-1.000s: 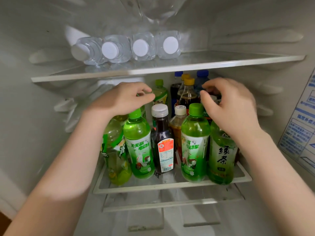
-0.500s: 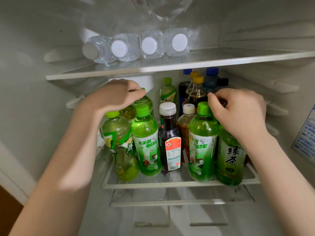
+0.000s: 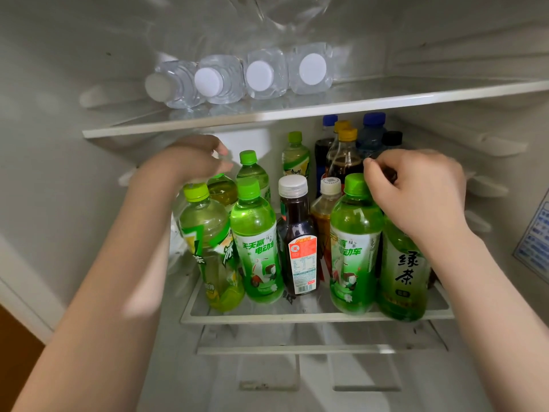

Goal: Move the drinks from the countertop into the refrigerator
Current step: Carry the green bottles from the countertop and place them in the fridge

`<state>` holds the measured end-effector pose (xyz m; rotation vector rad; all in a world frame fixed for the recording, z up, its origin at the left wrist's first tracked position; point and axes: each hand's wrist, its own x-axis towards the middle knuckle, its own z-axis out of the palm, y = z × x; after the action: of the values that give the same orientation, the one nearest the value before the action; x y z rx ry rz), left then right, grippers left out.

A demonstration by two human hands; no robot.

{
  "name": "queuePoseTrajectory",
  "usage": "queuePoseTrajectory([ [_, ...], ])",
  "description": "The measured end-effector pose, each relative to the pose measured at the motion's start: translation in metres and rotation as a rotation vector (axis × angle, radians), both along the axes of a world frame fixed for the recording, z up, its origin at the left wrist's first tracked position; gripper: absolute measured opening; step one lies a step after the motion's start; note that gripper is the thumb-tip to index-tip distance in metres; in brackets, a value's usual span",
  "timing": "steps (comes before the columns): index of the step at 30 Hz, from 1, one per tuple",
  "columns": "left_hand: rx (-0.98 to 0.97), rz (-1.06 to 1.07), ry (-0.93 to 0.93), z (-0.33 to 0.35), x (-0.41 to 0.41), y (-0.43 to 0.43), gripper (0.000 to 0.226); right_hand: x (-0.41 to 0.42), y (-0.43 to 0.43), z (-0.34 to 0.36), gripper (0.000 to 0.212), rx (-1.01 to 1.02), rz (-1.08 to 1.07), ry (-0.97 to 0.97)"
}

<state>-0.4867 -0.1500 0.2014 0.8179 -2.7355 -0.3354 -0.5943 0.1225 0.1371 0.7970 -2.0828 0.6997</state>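
1. since the left hand [image 3: 193, 162] has lifted off the front row and slid back, the lime-capped bottle [image 3: 208, 248] it covered a second ago now stands free below its wrist, upright on the shelf [image 3: 297, 318].
2. that hand's fingers hang loosely curled with nothing between them. directly under the palm peeks the cap of an olive bottle [image 3: 221, 191], and just right of the fingertips rises a rear green-capped bottle [image 3: 252, 171].
3. between the two hands and apart from both, the front row runs on: a green tea bottle [image 3: 255, 242], a dark white-capped bottle [image 3: 297, 233] and an amber bottle [image 3: 325, 209].
4. just left of the right thumb stands a second green tea bottle [image 3: 355, 242]. i cannot tell whether its cap touches the thumb or only sits close.
5. the right hand [image 3: 416, 194] has kept its place over the dark-green tea bottle [image 3: 404, 269], but its fingers have drawn in tighter than a second ago. the cap is hidden under the palm, so i cannot tell whether the hand grips it.
6. every drink in view is inside the refrigerator [image 3: 74, 188] and standing. the hands look to be settling the row rather than carrying, so this load seems nearly placed. whether more drinks wait on the countertop is out of view.
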Motion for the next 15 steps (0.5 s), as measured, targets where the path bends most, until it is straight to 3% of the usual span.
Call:
queuePoseTrajectory([
  [4, 0.091, -0.040, -0.258, 0.003, -0.031, -0.015, 0.030, 0.000, 0.001, 0.000, 0.041, -0.001, 0.017, -0.004],
  [8, -0.102, -0.001, -0.449, 0.004, -0.068, -0.017, 0.034, 0.001, 0.001, 0.000, 0.041, 0.001, 0.010, -0.005],
  [12, -0.022, -0.084, -0.449, -0.002, -0.089, -0.017, 0.048, 0.002, 0.002, 0.000, 0.039, 0.001, 0.009, 0.002],
  [15, -0.049, -0.178, -0.401, 0.002, -0.099, -0.021, 0.036, 0.001, 0.002, 0.001, 0.042, 0.048, 0.015, 0.014],
])
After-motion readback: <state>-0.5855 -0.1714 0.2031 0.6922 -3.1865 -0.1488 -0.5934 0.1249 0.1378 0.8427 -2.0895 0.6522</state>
